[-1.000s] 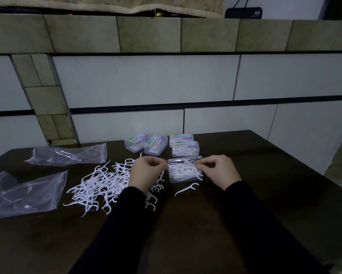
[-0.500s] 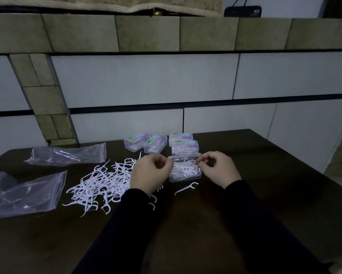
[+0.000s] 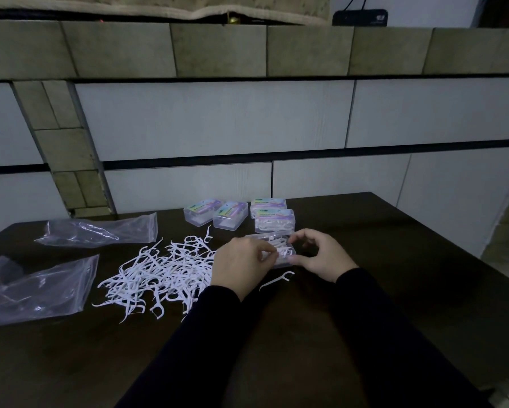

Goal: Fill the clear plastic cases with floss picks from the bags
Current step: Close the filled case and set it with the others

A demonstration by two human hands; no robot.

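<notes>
From the head camera, the clear plastic case [image 3: 279,250] being filled lies flat on the dark table [image 3: 394,260], its long axis running left to right across the person's front, lid side up. It sits directly between the two hands. The left hand [image 3: 241,265] has its fingers curled onto the case's left end, and the right hand [image 3: 321,254] pinches the right end, thumb low on the near edge and fingers arched over the top. White picks show through the plastic.

Half a second ago the hands were set a little wider on the case; now they have closed in, and the left hand covers more of it.

One stray floss pick [image 3: 277,280] lies just in front of the case, near the right wrist, slanting up to the right with its head end toward the right. The loose pile of floss picks [image 3: 159,272] spreads left of the left hand. Four more closed cases [image 3: 274,220] stand in a row just behind the held one. Two plastic bags [image 3: 38,287] lie flat at the table's left side.
</notes>
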